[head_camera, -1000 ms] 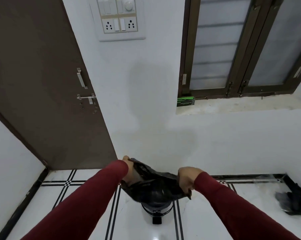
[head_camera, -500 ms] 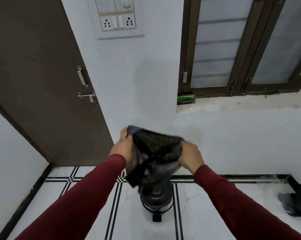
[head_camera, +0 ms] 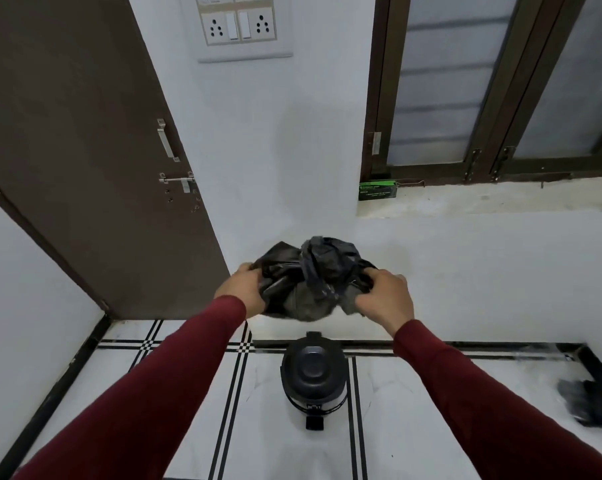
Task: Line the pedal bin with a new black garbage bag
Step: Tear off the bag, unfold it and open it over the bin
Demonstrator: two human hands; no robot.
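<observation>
A crumpled black garbage bag [head_camera: 310, 278] hangs in the air, bunched up between both hands. My left hand [head_camera: 242, 292] grips its left edge and my right hand [head_camera: 386, 297] grips its right edge. Below them on the floor stands the small dark pedal bin [head_camera: 313, 375] with its lid shut and its pedal [head_camera: 314, 423] facing me. The bag is well above the bin and apart from it.
A brown door [head_camera: 85, 150] stands at the left, a white wall ahead. A green box of bags [head_camera: 377, 190] sits on the window ledge [head_camera: 483, 199]. Another black bag heap [head_camera: 594, 400] lies on the tiled floor at the right.
Both hands have lifted the bag up off the bin, which now shows fully with its lid shut. The bag has bunched up more between them.
</observation>
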